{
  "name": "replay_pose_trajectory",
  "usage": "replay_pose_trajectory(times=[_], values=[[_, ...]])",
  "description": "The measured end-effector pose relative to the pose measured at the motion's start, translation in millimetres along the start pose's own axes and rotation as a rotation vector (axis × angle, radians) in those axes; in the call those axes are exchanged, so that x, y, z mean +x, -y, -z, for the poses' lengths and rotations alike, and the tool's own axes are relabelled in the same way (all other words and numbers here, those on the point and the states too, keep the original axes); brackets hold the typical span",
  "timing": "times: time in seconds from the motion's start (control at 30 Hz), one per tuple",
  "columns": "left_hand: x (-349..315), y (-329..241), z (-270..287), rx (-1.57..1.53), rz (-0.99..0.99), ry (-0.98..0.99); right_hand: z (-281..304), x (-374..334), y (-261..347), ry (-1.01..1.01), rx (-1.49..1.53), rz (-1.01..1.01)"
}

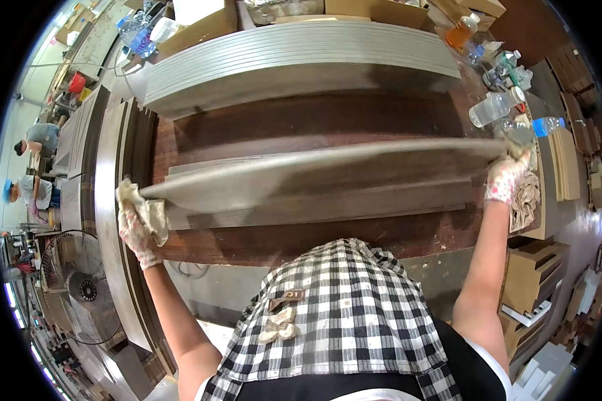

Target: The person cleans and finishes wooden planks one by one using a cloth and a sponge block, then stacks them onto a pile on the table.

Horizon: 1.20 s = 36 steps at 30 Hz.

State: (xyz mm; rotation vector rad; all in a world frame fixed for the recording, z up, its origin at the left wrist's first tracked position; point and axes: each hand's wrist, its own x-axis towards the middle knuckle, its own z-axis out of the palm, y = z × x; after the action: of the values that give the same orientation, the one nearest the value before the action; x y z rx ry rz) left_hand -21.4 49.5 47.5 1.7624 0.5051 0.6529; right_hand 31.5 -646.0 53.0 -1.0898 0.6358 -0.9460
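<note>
A long grey board [328, 167], smeared by motion, stretches between my two hands above the table and stands tilted on its long edge. My left hand [137, 230], in a patterned glove, is closed at its left end with a cream rag [155, 217] bunched in the fingers. At the right end, my right hand [506, 177] in a white glove with pink spots grips the board. A grey-green pad or cloth [519, 139] shows at these fingertips; its kind is unclear. More grey boards [328, 212] lie flat beneath the held one.
A stack of grey boards [301, 59] spans the table's far side. Bottles [495, 107] and a crumpled cloth [525, 200] are at the right. More boards [110, 167] and a fan [83, 287] stand left. Cardboard boxes [532, 274] sit lower right. Two people [37, 164] are far left.
</note>
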Motion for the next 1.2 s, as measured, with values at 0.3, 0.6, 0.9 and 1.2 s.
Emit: replay_pose_trajectory(times=[0.3, 0.6, 0.9, 1.2], values=[[-53.8, 87.6, 49.8, -0.146, -0.017, -0.036, 99.4, 1.7, -41.5, 0.336, 0.303, -0.304], [-65.4, -35.1, -27.8, 0.337, -0.491, 0.125, -1.5, -79.7, 13.0, 0.705, -0.765, 0.122], [-148.9, -26.3, -124.3, 0.401, -0.771, 0.623, -110.1, -183.0, -58.6, 1.352, -1.02, 0.693], [-156.0, -22.8, -124.0, 0.371, -0.707, 0.801, -230.6, -348.7, -96.2, 1.727, -0.79, 0.7]])
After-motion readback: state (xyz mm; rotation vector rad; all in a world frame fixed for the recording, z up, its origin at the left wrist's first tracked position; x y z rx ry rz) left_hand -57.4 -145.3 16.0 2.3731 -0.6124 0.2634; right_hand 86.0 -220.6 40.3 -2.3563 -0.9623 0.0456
